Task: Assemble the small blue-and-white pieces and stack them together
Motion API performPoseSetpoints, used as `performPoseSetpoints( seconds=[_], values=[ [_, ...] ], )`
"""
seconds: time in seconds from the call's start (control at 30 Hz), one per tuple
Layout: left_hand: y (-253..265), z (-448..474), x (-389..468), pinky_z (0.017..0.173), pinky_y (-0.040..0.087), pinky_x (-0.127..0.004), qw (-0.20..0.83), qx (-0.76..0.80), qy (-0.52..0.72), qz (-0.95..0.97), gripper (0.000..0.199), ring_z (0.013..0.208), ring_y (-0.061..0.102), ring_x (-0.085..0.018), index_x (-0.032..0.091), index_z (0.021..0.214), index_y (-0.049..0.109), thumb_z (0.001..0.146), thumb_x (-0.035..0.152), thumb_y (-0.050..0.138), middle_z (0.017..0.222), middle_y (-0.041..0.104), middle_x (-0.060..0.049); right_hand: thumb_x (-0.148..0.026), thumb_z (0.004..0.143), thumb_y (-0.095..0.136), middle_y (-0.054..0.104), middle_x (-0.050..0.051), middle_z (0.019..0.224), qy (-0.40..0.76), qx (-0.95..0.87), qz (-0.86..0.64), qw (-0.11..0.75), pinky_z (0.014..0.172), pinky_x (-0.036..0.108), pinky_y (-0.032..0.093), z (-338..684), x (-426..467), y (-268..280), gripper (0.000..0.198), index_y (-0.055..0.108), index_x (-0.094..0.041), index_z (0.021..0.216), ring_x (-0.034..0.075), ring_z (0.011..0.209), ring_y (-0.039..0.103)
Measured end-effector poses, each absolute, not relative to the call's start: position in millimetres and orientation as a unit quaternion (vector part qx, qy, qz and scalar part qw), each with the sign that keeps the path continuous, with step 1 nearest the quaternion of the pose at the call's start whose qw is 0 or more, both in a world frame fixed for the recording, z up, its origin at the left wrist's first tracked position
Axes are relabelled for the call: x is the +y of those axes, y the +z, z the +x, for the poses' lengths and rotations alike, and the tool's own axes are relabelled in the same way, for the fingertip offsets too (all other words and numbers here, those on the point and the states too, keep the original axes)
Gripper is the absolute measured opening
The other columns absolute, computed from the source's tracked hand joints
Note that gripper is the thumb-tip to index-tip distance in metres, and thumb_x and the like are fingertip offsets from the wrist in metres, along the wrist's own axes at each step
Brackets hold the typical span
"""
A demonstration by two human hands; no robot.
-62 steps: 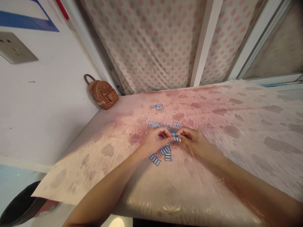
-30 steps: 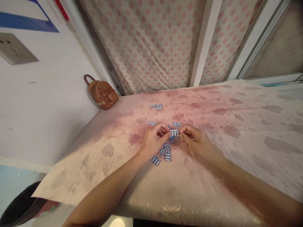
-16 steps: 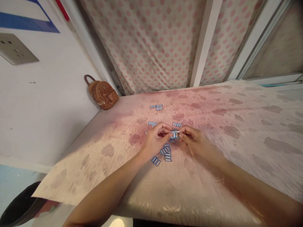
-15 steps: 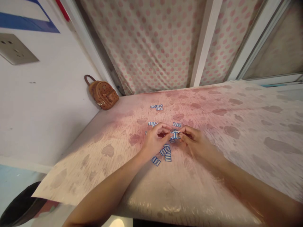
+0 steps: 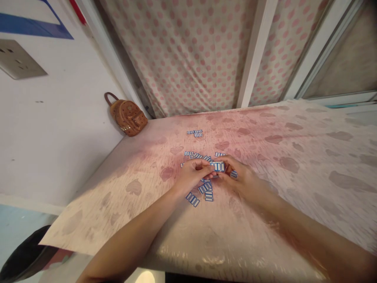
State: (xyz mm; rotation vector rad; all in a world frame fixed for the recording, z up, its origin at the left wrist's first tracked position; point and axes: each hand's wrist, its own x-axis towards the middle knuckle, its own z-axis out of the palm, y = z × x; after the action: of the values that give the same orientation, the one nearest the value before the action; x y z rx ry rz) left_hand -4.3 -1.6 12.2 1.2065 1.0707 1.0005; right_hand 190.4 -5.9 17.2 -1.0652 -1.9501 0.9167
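Note:
Between my two hands, a small flat blue-and-white piece [image 5: 218, 166] with white panels in blue frames is held up off the table. My left hand [image 5: 193, 173] pinches its left end, with the thumb over the front face. Closed at the opposite end, my right hand [image 5: 240, 173] has its index finger at the upper right corner and its thumb lower down. Similar pieces lie in a loose, overlapping pile [image 5: 206, 188] beneath and around the hands, and the hands hide part of it. One loose piece [image 5: 193, 199] lies nearer to me.
Farther back on the table sits a small group of the same pieces [image 5: 195, 133]. A patterned cover [image 5: 141, 220] spreads over the table. A brown mini backpack [image 5: 129, 117] leans by the wall at the far left corner. Behind the table hangs a dotted curtain [image 5: 194, 59].
The held piece has turned, so its panelled face now shows more fully to me. My left hand has shifted slightly, and my right fingers have changed their hold on it.

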Motion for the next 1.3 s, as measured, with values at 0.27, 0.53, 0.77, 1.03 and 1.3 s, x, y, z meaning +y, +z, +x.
performPoseSetpoints(
  seconds=[0.27, 0.53, 0.77, 1.03, 1.3],
  values=[
    [15.1, -3.4, -2.1, 0.068, 0.052, -0.024, 0.612, 0.45, 0.423, 0.494, 0.028, 0.067, 0.064, -0.01, 0.013, 0.084, 0.071, 0.076, 0.038, 0.08, 0.078, 0.073, -0.005, -0.03, 0.092, 0.055, 0.065, 0.002, 0.085, 0.349, -0.757, -0.41, 0.37, 0.069, 0.034, 0.046, 190.8, -7.3, 19.5, 0.022, 0.062, -0.027, 0.113, 0.02, 0.075, 0.06],
    [9.1, -2.7, -2.6, 0.07, 0.054, -0.026, 0.596, 0.434, 0.438, 0.513, 0.036, 0.072, 0.068, -0.013, 0.013, 0.082, 0.069, 0.072, 0.045, 0.082, 0.08, 0.073, -0.005, -0.04, 0.094, 0.057, 0.065, 0.003, 0.084, 0.419, -0.703, -0.412, 0.4, 0.073, 0.035, 0.049, 192.4, -2.8, 5.9, 0.019, 0.064, -0.024, 0.1, 0.022, 0.08, 0.061],
    [7.7, -6.4, -0.8, 0.077, 0.055, -0.029, 0.522, 0.416, 0.428, 0.609, 0.03, 0.08, 0.069, -0.015, 0.016, 0.104, 0.07, 0.082, 0.036, 0.075, 0.087, 0.073, -0.005, -0.043, 0.093, 0.058, 0.059, 0.0, 0.072, 0.452, -0.673, -0.423, 0.406, 0.059, 0.029, 0.04, 194.6, 4.6, -0.1, 0.028, 0.058, -0.021, 0.076, 0.016, 0.064, 0.054],
    [15.0, -7.9, -3.9, 0.08, 0.055, -0.029, 0.315, 0.427, 0.387, 0.754, 0.035, 0.088, 0.069, -0.017, 0.028, 0.123, 0.067, 0.087, 0.025, 0.069, 0.097, 0.073, -0.003, -0.044, 0.092, 0.059, 0.057, 0.0, 0.067, 0.488, -0.65, -0.425, 0.399, 0.054, 0.028, 0.037, 196.4, 8.7, -2.9, 0.03, 0.057, -0.021, 0.074, 0.014, 0.057, 0.05],
    [15.9, -6.5, -4.6, 0.083, 0.054, -0.029, 0.235, 0.423, 0.378, 0.789, 0.031, 0.089, 0.069, -0.016, 0.027, 0.121, 0.068, 0.089, 0.027, 0.068, 0.103, 0.075, -0.002, -0.046, 0.092, 0.059, 0.056, 0.0, 0.065, 0.49, -0.643, -0.424, 0.408, 0.053, 0.028, 0.037, 194.7, 7.4, -5.9, 0.03, 0.057, -0.022, 0.074, 0.015, 0.057, 0.051]
  ],
)
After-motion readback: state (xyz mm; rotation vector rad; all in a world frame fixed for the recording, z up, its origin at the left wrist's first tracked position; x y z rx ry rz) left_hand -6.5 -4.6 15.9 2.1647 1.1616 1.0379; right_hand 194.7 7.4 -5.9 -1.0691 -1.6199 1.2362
